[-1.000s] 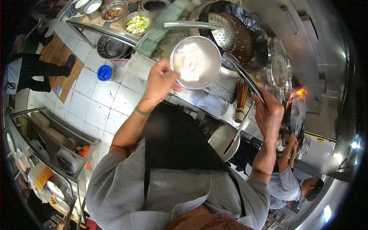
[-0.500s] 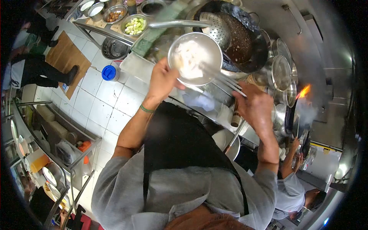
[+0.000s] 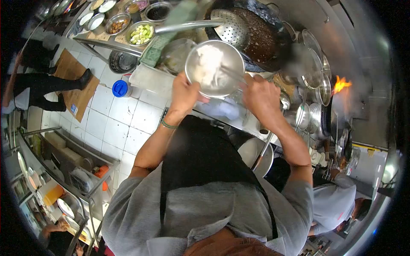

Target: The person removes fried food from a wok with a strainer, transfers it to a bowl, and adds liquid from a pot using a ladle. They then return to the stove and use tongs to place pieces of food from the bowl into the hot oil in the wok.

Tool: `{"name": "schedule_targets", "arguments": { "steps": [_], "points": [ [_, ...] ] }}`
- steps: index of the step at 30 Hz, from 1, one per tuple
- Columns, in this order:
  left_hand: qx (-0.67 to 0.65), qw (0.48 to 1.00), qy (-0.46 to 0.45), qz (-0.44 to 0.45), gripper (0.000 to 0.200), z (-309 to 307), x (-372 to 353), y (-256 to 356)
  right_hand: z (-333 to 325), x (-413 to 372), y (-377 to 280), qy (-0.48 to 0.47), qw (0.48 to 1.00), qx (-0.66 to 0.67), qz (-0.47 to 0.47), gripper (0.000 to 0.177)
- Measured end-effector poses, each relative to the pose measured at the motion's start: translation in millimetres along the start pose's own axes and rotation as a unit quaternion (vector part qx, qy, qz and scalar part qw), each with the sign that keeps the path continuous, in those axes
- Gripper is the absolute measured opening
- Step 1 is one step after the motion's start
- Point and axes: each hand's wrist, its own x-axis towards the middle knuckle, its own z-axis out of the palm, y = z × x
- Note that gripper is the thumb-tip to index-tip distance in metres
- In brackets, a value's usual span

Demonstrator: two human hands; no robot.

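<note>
Gripping the near rim of the steel bowl [image 3: 215, 68], the left hand [image 3: 184, 94] holds it level just ahead of both hands. The right hand [image 3: 260, 98], closed round chopsticks [image 3: 232, 73] (blurred, possibly tongs), angles them leftward into the white food [image 3: 209, 64].

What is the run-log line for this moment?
left hand: holds metal bowl of white food | right hand: thin utensil into bowl | behind: wok, skimmer | flame lit

The right hand [image 3: 260, 96] has swung in from the far right up to the bowl [image 3: 230, 53]; its utensil [image 3: 234, 75] now pokes into the white food [image 3: 208, 64].
</note>
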Motion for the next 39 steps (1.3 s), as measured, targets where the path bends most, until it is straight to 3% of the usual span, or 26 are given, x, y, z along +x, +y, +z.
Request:
{"name": "schedule_targets", "arguments": {
  "steps": [4,8,12,16,20,24,27,32,36,39],
  "points": [
    [0.0,1.0,0.004,0.012,0.029,-7,9,-8,26,-6,-28,0.006,1.0,-0.004,0.006,0.024],
    [0.017,0.999,0.001,0.043,0.029,-17,14,1,11,-29,-19,-0.072,0.997,-0.004,0.01,0.024],
    [-0.029,0.999,-0.018,-0.005,0.028,-11,11,5,19,2,-26,0.046,0.999,-0.012,0.024,0.025],
    [-0.032,0.999,-0.016,0.013,0.028,-25,15,5,18,-12,-45,-0.013,0.999,0.03,-0.001,0.025],
    [-0.052,0.999,-0.012,0.004,0.029,-35,17,10,14,-14,-16,-0.009,1.0,-0.005,0.016,0.024],
    [-0.036,0.999,-0.01,-0.021,0.031,-36,11,23,-33,-6,-23,0.021,0.999,-0.018,0.039,0.026],
    [-0.021,0.999,-0.021,-0.028,0.031,-35,9,26,-27,-3,-27,0.046,0.996,-0.047,0.065,0.026],
    [-0.03,0.999,-0.033,-0.019,0.029,-28,11,28,-12,6,-22,0.013,0.999,0.053,-0.002,0.027],
    [-0.018,1.0,-0.024,0.0,0.025,-32,18,17,-54,3,-27,0.031,0.997,0.067,0.034,0.024],
    [0.003,0.998,-0.06,0.001,0.023,-20,12,27,-26,14,-36,0.009,0.999,0.039,-0.003,0.022]
  ]
}}
